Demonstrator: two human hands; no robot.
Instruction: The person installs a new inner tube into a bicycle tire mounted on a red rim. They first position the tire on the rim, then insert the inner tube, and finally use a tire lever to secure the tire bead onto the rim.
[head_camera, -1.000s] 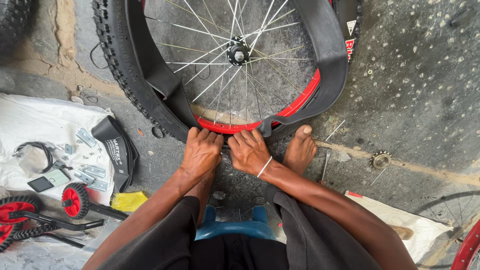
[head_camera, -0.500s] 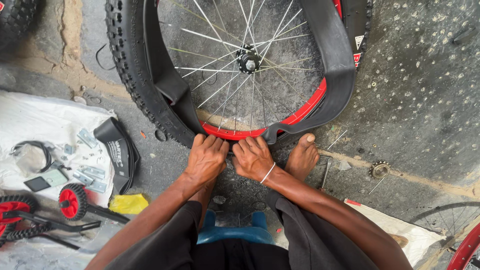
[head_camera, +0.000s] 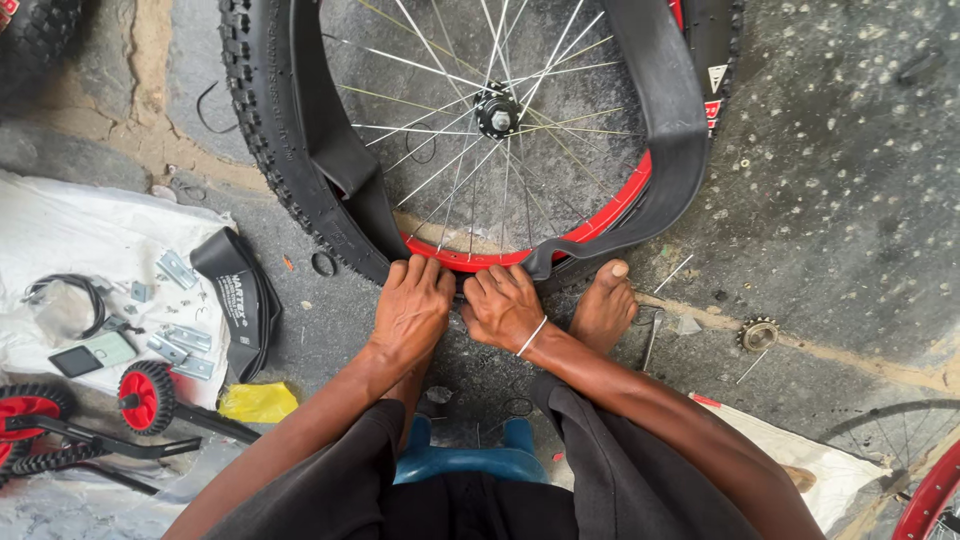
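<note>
Black rubber and a red metal rim (head_camera: 600, 215) make up the bike wheel lying flat on the rough grey ground. The knobby tyre (head_camera: 270, 150) sits around the rim, and the smooth inner tube (head_camera: 655, 120) hangs loose inside it, not tucked in yet. So the work looks partly done: much of the tube is out in the open.

At the near edge of the wheel, the left hand (head_camera: 412, 310) and the right hand (head_camera: 503, 308) press down side by side, fingers flat on the tyre edge, not wrapped around anything. A bare foot (head_camera: 603, 305) rests just right of the hands, touching the wheel.

Thin shiny spokes run to the hub (head_camera: 497, 112) in the middle. Left of the wheel lies a white sheet (head_camera: 70, 240) with a folded black tube (head_camera: 235, 295) and small metal bits. A toothed cog (head_camera: 758, 333) lies right of the wheel.
</note>
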